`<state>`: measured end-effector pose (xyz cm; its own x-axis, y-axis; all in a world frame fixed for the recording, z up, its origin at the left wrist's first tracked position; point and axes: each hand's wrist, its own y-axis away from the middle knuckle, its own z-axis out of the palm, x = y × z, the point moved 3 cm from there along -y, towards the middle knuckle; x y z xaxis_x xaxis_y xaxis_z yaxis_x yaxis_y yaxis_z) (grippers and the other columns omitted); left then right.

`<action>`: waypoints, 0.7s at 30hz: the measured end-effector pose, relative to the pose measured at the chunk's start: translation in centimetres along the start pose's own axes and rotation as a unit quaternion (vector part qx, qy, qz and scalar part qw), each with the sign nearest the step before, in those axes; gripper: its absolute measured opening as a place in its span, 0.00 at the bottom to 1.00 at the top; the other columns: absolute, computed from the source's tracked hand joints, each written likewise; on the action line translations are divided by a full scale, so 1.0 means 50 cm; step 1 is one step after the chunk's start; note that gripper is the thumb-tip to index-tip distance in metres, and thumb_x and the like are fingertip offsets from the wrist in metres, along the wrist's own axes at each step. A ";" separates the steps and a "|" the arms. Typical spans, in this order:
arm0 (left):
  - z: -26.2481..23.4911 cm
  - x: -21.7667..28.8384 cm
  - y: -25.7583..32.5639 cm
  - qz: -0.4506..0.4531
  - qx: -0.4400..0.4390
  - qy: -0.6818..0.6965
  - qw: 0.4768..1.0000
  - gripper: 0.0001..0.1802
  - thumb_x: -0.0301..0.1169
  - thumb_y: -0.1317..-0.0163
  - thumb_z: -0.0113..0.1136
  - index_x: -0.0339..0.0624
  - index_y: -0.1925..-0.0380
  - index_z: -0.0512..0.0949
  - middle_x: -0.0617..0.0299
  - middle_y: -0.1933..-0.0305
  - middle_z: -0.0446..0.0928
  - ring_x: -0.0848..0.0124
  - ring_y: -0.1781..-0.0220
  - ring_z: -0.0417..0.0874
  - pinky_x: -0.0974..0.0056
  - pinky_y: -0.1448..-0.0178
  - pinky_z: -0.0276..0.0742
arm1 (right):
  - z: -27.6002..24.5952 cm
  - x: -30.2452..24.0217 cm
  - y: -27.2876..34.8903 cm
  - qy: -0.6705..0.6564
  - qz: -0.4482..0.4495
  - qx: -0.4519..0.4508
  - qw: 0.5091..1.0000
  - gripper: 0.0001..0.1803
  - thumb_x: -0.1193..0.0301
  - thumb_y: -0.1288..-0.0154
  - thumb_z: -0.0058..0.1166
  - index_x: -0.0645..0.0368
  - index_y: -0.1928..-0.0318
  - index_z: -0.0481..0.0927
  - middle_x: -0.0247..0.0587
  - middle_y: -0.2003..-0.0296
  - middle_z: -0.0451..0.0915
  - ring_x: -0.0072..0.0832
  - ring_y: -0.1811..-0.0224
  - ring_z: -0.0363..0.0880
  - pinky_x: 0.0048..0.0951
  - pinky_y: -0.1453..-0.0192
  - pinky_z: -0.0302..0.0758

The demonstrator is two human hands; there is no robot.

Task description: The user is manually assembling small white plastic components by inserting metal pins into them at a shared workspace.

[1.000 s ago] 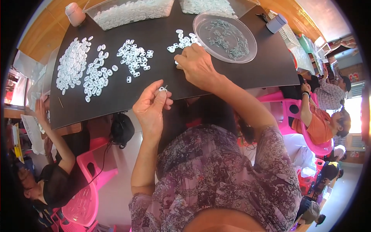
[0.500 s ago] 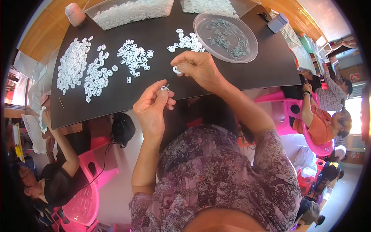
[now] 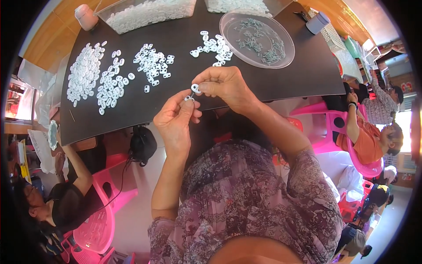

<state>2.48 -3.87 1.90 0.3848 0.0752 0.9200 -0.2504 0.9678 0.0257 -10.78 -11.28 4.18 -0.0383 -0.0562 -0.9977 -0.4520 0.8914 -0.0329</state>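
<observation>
Over the table's near edge, my left hand pinches a small white plastic piece between thumb and fingertips. A thin grey pin stands up from it. My right hand pinches another white rounded plastic piece with holes in it, held right above the pin. Whether the pin has entered that piece I cannot tell. Beyond my right hand lies a loose group of white pieces. Ahead of my left hand is a pile of small two-hole white pieces.
More white oval pieces are heaped on the dark table at left. A round clear tray holds small grey pins. Clear bins of white parts, a pink-capped jar and a grey-lidded container line the back. People sit on both sides.
My right hand has moved down and left, bringing its white piece to the pin held by my left hand. My left hand has hardly moved.
</observation>
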 end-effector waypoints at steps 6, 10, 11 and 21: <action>-0.003 -0.003 0.000 -0.002 0.006 -0.013 1.000 0.10 0.21 0.39 0.54 0.31 0.58 0.76 0.58 0.71 0.78 0.77 0.76 0.77 0.75 0.75 0.72 | 0.007 0.001 -0.002 0.003 0.001 -0.008 1.000 0.07 0.76 0.42 0.56 0.66 0.63 0.81 0.33 0.74 0.79 0.14 0.73 0.73 0.15 0.70 0.69; -0.005 -0.002 0.000 -0.005 0.011 -0.021 1.000 0.10 0.21 0.39 0.54 0.31 0.58 0.77 0.58 0.72 0.78 0.77 0.76 0.77 0.75 0.75 0.72 | 0.010 0.003 -0.003 0.012 0.000 -0.007 1.000 0.07 0.76 0.42 0.56 0.66 0.63 0.80 0.33 0.73 0.79 0.15 0.72 0.74 0.16 0.68 0.70; -0.006 -0.003 0.001 -0.005 0.012 -0.020 1.000 0.10 0.21 0.39 0.54 0.31 0.58 0.77 0.58 0.72 0.78 0.77 0.76 0.77 0.75 0.75 0.72 | 0.010 0.006 -0.003 0.012 0.004 -0.009 1.000 0.07 0.77 0.41 0.55 0.66 0.63 0.80 0.34 0.73 0.79 0.15 0.71 0.74 0.16 0.68 0.71; -0.011 -0.008 0.003 -0.005 0.025 -0.030 0.999 0.09 0.21 0.40 0.54 0.30 0.60 0.77 0.58 0.72 0.78 0.77 0.77 0.77 0.75 0.75 0.72 | 0.018 0.015 -0.002 0.049 -0.005 -0.013 0.999 0.07 0.78 0.41 0.54 0.68 0.62 0.80 0.37 0.70 0.81 0.17 0.67 0.77 0.18 0.62 0.75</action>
<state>2.78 -3.65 1.34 0.3336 0.0490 0.9414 -0.2905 0.9554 0.0532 -9.97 -11.00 3.36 -0.1202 -0.1110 -0.9865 -0.4757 0.8787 -0.0409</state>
